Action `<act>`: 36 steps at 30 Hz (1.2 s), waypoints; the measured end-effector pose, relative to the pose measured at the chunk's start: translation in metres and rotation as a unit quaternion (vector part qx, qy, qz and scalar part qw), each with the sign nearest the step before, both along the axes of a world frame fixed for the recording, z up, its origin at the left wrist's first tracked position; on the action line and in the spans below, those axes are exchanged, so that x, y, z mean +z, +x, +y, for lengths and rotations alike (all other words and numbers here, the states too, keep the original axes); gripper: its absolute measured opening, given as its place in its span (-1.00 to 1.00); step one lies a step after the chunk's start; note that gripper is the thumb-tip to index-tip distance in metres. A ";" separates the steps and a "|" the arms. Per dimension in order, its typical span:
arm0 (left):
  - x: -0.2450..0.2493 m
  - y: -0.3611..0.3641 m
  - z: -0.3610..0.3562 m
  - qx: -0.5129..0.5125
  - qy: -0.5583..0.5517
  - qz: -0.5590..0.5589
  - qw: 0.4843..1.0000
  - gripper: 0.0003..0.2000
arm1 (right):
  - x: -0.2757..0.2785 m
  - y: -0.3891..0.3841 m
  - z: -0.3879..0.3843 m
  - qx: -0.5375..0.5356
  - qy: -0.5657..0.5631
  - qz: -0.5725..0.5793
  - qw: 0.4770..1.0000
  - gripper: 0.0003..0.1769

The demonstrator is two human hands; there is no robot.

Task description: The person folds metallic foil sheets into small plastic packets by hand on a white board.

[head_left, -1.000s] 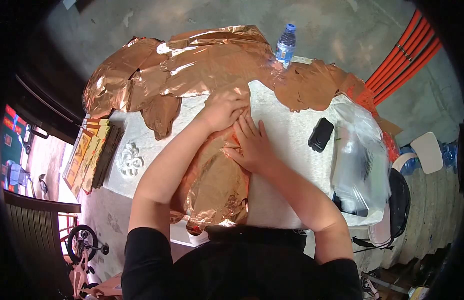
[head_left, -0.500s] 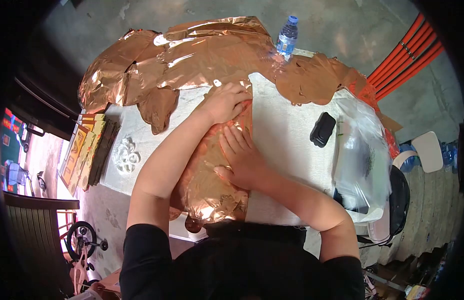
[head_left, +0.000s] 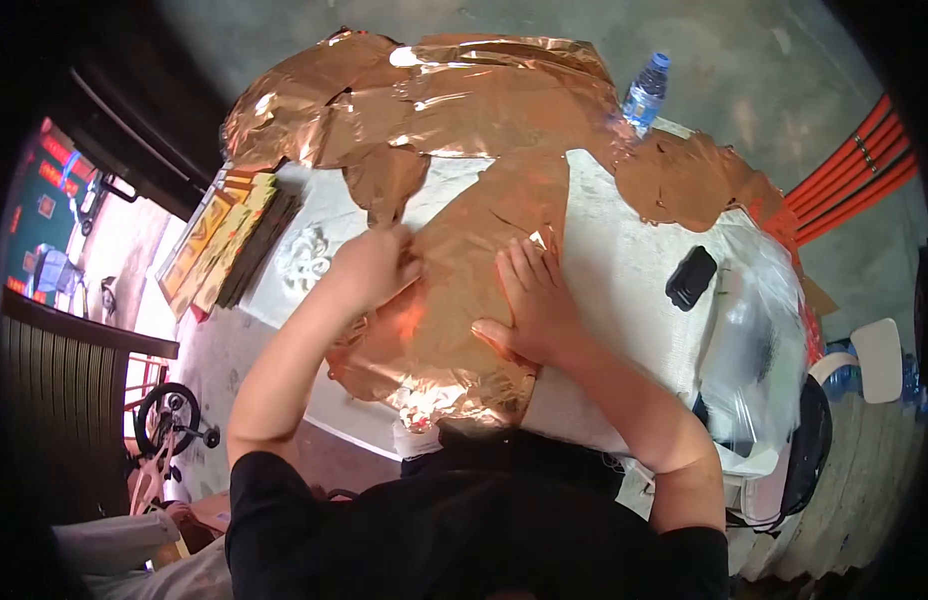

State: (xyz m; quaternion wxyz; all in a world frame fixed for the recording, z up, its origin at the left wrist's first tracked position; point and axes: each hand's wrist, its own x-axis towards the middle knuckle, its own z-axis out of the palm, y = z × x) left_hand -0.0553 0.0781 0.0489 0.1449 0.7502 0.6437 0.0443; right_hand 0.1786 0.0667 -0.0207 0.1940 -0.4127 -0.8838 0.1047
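A flat copper-coloured foil balloon (head_left: 464, 230) lies on the white-covered table (head_left: 624, 330) in front of me, its near end crinkled and shiny. My right hand (head_left: 534, 305) rests flat on its right part, fingers stretched out and thumb apart. At the balloon's left edge is my left hand (head_left: 372, 268), with fingers bent toward the foil. Motion blurs those fingers, so I cannot make out whether they grip the edge. More copper-coloured foil (head_left: 484, 105) is heaped across the far side of the table, and a rounded foil piece (head_left: 386, 180) hangs toward my left hand.
A blue-capped water bottle (head_left: 646, 95) stands at the far edge. On the left are stacked printed packets (head_left: 219, 240) and white rings or coils (head_left: 304, 258). A black case (head_left: 692, 278) and clear plastic bags (head_left: 749, 350) lie on the right. Orange-red pipes (head_left: 854, 170) rise beyond.
My left hand has moved from the balloon's far end down to its left edge. The foil there lies spread wider. My right hand stays on it. The whole view has shifted.
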 end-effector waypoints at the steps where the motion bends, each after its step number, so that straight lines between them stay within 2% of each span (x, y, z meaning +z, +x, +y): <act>1: -0.002 -0.008 -0.020 0.016 0.030 0.010 0.999 -0.68 | 0.002 0.000 0.000 -0.001 0.001 -0.002 1.000 -0.03; 3: -0.006 -0.016 -0.054 0.036 0.057 0.025 0.997 -0.66 | 0.002 0.000 0.000 0.003 0.000 0.000 1.000 -0.02; 5: -0.014 -0.021 -0.079 0.069 0.141 0.041 0.987 -0.58 | -0.001 0.000 0.001 0.006 0.012 -0.002 1.000 0.01; 6: -0.015 -0.023 -0.087 0.074 0.141 0.045 0.986 -0.58 | -0.003 0.000 0.001 0.011 0.013 0.002 1.000 0.01; 9: -0.011 -0.027 -0.100 0.198 0.034 -0.074 0.977 -0.56 | -0.008 0.000 0.002 0.013 0.036 0.004 0.999 0.02; 12: -0.016 -0.037 -0.101 0.164 0.031 -0.098 0.981 -0.60 | -0.008 0.002 0.002 0.016 0.046 0.005 0.999 0.02; 13: -0.020 -0.041 -0.103 0.117 0.097 -0.080 0.985 -0.71 | -0.009 0.002 0.002 0.015 0.046 0.005 0.999 0.02; 14: -0.019 -0.043 -0.103 0.117 0.099 -0.081 0.985 -0.71 | -0.009 0.002 0.002 0.015 0.048 0.006 0.999 0.02; 16: -0.016 -0.046 -0.103 0.211 0.039 -0.267 0.939 -0.81 | -0.009 0.001 0.002 0.015 0.049 0.011 0.999 -0.01; 17: -0.006 -0.043 -0.105 0.220 0.000 -0.339 0.915 -0.90 | -0.009 0.001 0.002 0.013 0.048 0.014 0.999 -0.05; 18: 0.000 -0.043 -0.106 0.218 0.000 -0.339 0.915 -0.90 | -0.009 0.002 0.002 0.012 0.049 0.014 0.999 -0.05; 20: 0.010 -0.044 -0.110 0.214 -0.015 -0.423 0.881 -0.87 | -0.009 0.002 0.001 0.024 0.063 0.013 0.998 -0.13; 22: 0.022 -0.025 -0.114 0.200 -0.006 -0.466 0.862 -0.83 | -0.008 0.002 0.001 0.025 0.063 0.015 0.998 -0.17; 24: 0.025 -0.006 -0.117 0.110 0.035 -0.435 0.893 -0.81 | -0.009 0.002 0.001 0.030 0.063 0.018 0.997 -0.20; 25: 0.034 0.007 -0.120 0.070 0.034 -0.366 0.927 -0.79 | -0.010 0.001 0.001 0.028 0.064 0.009 0.998 -0.19; 27: 0.038 0.035 -0.119 0.020 -0.024 -0.298 0.954 -0.69 | -0.011 0.002 0.003 0.024 0.067 0.001 0.997 -0.18; 28: 0.031 0.045 -0.118 -0.045 -0.010 -0.243 0.969 -0.64 | -0.011 0.003 0.003 0.022 0.060 -0.049 0.997 -0.19; 29: 0.015 0.055 -0.117 -0.095 -0.022 -0.238 0.966 -0.61 | -0.011 0.004 0.004 0.020 0.053 -0.097 0.994 -0.20; 30: 0.003 0.065 -0.114 -0.131 -0.059 -0.174 0.974 -0.60 | -0.014 0.004 0.006 0.019 0.054 -0.098 0.994 -0.20; 32: -0.009 0.081 -0.110 -0.185 -0.068 -0.150 0.969 -0.58 | -0.019 0.004 0.009 0.021 0.082 -0.062 0.994 -0.18; 33: -0.007 0.079 -0.107 -0.187 -0.068 -0.151 0.968 -0.58 | -0.017 0.007 0.008 0.024 0.048 -0.064 0.997 -0.25; 35: 0.005 0.067 -0.093 -0.190 -0.186 -0.203 0.942 -0.58 | -0.017 0.004 0.006 0.015 0.048 -0.060 0.997 -0.27; 36: 0.010 0.058 -0.083 -0.158 -0.220 -0.304 0.913 -0.61 | -0.017 0.003 0.006 0.010 0.047 -0.054 0.997 -0.30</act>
